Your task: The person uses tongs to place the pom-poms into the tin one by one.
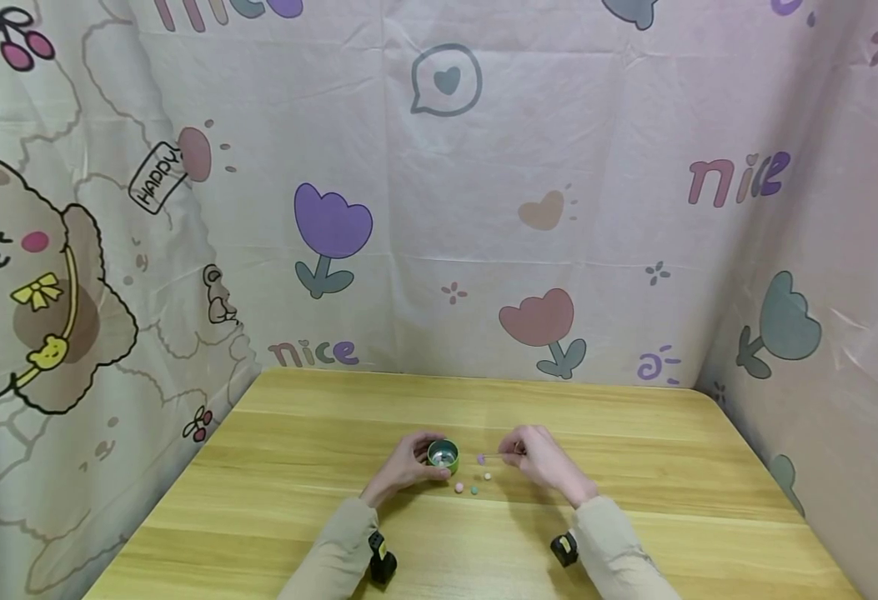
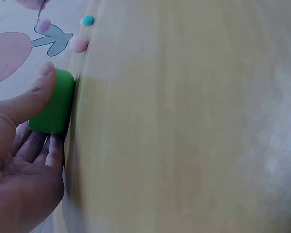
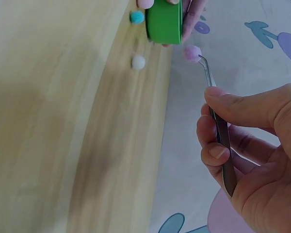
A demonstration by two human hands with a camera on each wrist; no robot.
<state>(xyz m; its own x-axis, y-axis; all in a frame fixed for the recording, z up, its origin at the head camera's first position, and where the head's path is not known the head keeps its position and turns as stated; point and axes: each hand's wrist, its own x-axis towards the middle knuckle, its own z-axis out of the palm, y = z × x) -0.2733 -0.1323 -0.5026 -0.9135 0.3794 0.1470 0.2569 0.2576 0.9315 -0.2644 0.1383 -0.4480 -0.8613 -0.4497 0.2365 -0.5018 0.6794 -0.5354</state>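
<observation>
My left hand (image 1: 408,460) grips a small round green tin (image 1: 443,456) with a silvery inside, thumb on one side and fingers round the other; its green wall (image 2: 58,104) shows in the left wrist view. In my right hand (image 1: 542,457) is a pair of bent-tip metal tweezers (image 3: 218,126), pinched between thumb and fingers. At their tips hangs a purple pom-pom (image 3: 192,53), held off the table to the right of the tin. Near the tin lie a pink pom-pom (image 1: 459,487), a teal pom-pom (image 1: 474,491) and a white pom-pom (image 1: 487,477).
A wood-grain table (image 1: 318,417) spreads under both forearms. Behind it and at the sides hangs a pale printed cloth (image 1: 454,167). A black wrist device (image 1: 382,562) sits by the left sleeve, another black device (image 1: 564,549) by the right one.
</observation>
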